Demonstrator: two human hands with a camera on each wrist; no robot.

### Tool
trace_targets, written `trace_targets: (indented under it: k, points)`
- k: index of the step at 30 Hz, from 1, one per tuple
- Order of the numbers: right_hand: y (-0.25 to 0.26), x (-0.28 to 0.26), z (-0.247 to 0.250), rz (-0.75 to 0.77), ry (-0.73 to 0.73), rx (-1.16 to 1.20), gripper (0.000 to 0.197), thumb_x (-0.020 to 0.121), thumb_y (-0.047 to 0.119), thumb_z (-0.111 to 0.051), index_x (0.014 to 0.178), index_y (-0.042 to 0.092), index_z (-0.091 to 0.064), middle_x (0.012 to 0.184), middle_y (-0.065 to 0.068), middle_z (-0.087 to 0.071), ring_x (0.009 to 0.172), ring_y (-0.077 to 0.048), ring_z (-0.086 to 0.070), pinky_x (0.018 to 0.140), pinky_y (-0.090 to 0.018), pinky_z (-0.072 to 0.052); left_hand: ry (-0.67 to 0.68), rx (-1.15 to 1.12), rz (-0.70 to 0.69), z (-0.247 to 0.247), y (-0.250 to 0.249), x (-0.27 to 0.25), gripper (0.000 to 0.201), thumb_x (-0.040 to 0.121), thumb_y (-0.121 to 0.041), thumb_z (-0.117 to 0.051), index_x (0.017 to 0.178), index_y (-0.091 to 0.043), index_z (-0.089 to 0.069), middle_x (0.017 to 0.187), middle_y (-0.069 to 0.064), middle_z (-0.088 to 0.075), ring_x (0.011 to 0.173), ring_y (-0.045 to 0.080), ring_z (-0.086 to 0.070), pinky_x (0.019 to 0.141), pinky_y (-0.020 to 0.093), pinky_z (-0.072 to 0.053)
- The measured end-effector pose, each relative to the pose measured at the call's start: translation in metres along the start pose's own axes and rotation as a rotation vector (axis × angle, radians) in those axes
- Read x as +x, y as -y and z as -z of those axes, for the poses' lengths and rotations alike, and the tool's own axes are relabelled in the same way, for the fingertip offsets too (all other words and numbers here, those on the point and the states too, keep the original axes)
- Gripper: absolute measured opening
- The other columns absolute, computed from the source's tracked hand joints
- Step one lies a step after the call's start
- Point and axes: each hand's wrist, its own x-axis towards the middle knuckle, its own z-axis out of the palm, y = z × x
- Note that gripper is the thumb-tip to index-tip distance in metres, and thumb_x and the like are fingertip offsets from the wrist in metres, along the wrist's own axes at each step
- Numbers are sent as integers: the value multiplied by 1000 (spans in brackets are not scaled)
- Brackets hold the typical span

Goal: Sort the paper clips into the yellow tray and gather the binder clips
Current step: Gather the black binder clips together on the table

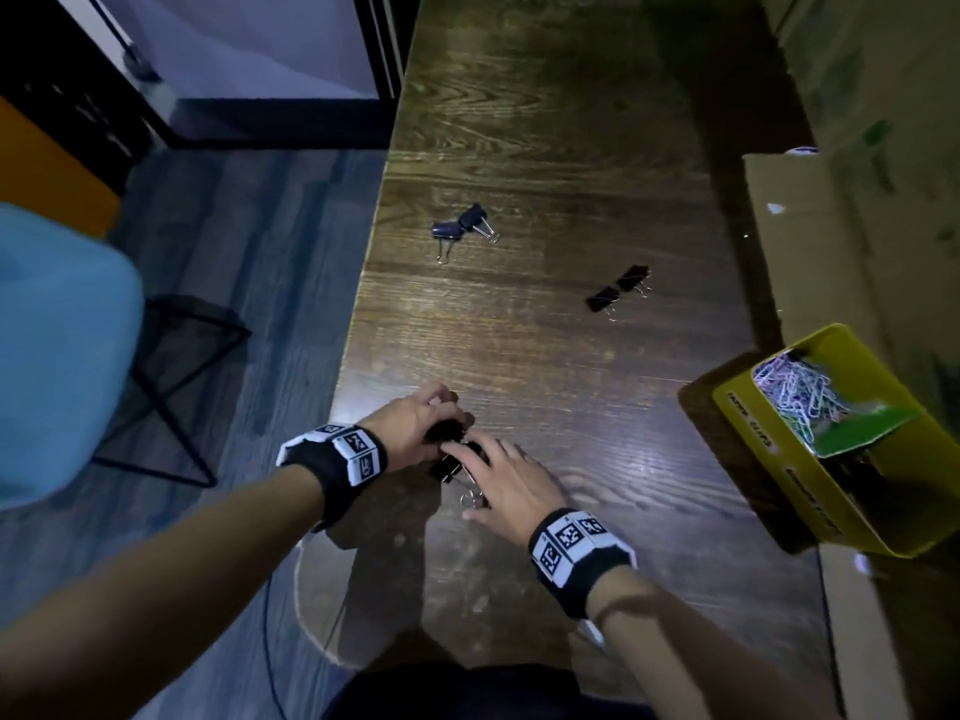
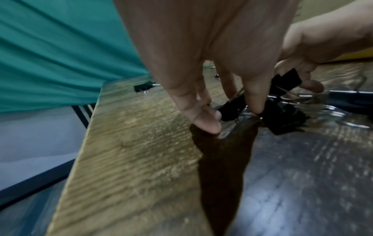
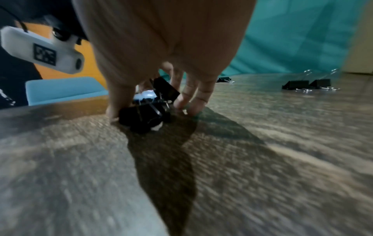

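Several black binder clips (image 1: 451, 467) lie bunched near the table's front left edge. My left hand (image 1: 449, 423) curls over the bunch from the left, its thumb and a finger pinching one clip (image 2: 230, 110). My right hand (image 1: 470, 459) closes on the bunch from the right, thumb and fingers round the clips (image 3: 141, 119). Two more binder clips (image 1: 460, 228) lie farther back at the left, and another pair (image 1: 618, 291) sits mid-table. The yellow tray (image 1: 748, 423) at the right edge holds a heap of coloured paper clips (image 1: 795, 392).
A cardboard box (image 1: 810, 241) stands behind the tray along the right side. The wooden table (image 1: 545, 148) ends just left of my hands. A blue chair (image 1: 62, 356) and a black wire frame (image 1: 171, 387) stand on the floor at the left.
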Motion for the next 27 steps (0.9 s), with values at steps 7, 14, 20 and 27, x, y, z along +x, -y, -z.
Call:
trace_targets:
  k: [7, 14, 20, 27]
  points:
    - [-13, 0, -2, -59, -78, 93, 47, 94, 27, -54, 135, 25, -32, 134, -2, -43, 119, -26, -45, 100, -39, -40, -198, -36, -24, -10, 9, 2, 23, 80, -23, -69, 100, -12, -64, 99, 5, -62, 86, 23, -60, 75, 29, -48]
    - [-20, -8, -3, -150, -190, 199, 20, 88, 17, -60, 102, 22, -46, 110, 5, -51, 104, -17, -47, 90, -30, -40, -222, -578, 255, -9, 16, -6, 14, 79, -20, -72, 77, -13, -61, 77, 6, -66, 66, 11, -55, 64, 18, -44]
    - [-32, -18, 9, -310, -232, 578, 24, 82, 31, -71, 90, 20, -51, 100, 8, -51, 92, -12, -50, 72, -23, -34, -470, -1478, 393, -7, -15, -19, 28, 86, 13, -45, 71, -11, -43, 83, 18, -67, 71, 26, -65, 67, 36, -56]
    - [-59, -30, 12, -422, -229, 801, 31, 69, 36, -81, 77, 29, -52, 105, 4, -61, 110, -19, -54, 90, -34, -44, -238, -536, 155, -29, -37, -12, 37, 77, -25, -73, 109, -28, -55, 81, -5, -56, 77, 11, -56, 71, 24, -46]
